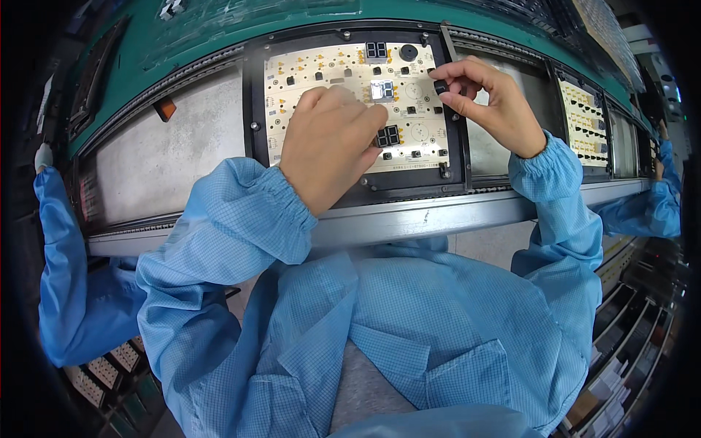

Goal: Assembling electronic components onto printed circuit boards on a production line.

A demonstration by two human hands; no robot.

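Note:
A cream circuit board point(349, 164) sits in a black frame point(255, 95) in front of me. My left hand point(328, 135) is over its left half, fingers curled down and somewhat blurred; the fingertips are hidden. Its thumb and forefinger are beside a black two-digit display point(388, 136). At the board's right edge my right hand point(485, 95) pinches a small round black buzzer point(440, 86) between thumb and forefinger. A similar buzzer point(408, 52) stands on the board at the top right, next to another two-digit display point(376, 50). Between the displays is one with a shiny film point(382, 90).
The frame rides on a conveyor with a metal front rail point(431, 215). Further right is another framed board point(584, 120). A green surface point(219, 29) lies beyond the line. Co-workers' blue sleeves show at the far left point(62, 270) and far right point(653, 212).

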